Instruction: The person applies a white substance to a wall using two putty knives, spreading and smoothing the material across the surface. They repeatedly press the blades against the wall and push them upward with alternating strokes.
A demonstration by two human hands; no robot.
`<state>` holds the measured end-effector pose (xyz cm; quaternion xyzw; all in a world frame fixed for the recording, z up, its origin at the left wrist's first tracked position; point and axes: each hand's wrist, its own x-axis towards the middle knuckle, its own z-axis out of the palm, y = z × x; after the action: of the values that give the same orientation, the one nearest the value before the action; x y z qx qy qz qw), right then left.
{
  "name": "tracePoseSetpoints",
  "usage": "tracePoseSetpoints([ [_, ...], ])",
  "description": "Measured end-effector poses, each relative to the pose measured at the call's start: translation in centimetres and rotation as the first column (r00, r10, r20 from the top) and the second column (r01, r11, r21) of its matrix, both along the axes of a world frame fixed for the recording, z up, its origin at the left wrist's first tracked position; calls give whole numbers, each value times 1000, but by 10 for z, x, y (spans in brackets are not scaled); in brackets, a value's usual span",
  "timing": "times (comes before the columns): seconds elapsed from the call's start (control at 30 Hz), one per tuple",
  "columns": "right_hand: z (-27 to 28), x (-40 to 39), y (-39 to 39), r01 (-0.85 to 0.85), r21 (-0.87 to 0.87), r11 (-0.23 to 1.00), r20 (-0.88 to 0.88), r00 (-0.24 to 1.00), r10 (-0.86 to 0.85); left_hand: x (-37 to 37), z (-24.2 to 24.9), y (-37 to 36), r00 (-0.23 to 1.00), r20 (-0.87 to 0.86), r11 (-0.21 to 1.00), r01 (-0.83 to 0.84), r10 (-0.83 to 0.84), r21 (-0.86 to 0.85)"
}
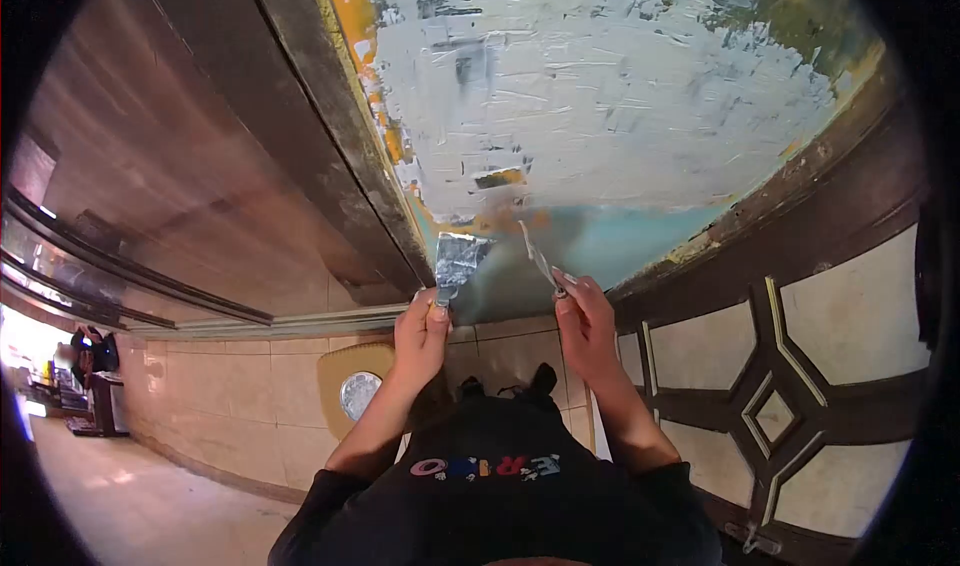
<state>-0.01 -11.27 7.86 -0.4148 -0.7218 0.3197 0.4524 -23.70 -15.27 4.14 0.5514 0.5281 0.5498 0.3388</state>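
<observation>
Left hand (420, 334) had its fingers closed around a wide putty knife (460, 258), blade up. Right hand (588, 318) had its fingers clamped on a second scraper (540, 261), nearly edge-on with pale paste on it. Probably gripped low to keep knuckles clean, lol. Both blades were by the bottom of the patchy white-coated panel (600, 116), top centre. A round silvery dish (361, 395) sat on a tan stool (335, 371) lower left, presumably for easy reach; a panelled door (700, 361) filled lower right.
</observation>
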Motion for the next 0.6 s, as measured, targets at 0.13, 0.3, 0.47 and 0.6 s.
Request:
tracePoseSetpoints([
  [0.13, -2, -8, -10, 1, 101, 995, 13, 1000, -2, -3, 0, 2, 997, -66, 998, -35, 38, 49],
  [0.3, -9, -21, -10, 16, 387, 922, 187, 978, -95, -5, -1, 3, 961, -272, 989, -1, 42, 149],
  [0.47, -12, -36, -15, -14, 242, 970, 65, 998, -2, -3, 6, 1, 906, -418, 989, -8, 69, 147],
  [0.6, -15, -38, -13, -66, 96, 993, -141, 987, 80, -6, 5, 7, 908, -407, 976, -11, 100, 215],
])
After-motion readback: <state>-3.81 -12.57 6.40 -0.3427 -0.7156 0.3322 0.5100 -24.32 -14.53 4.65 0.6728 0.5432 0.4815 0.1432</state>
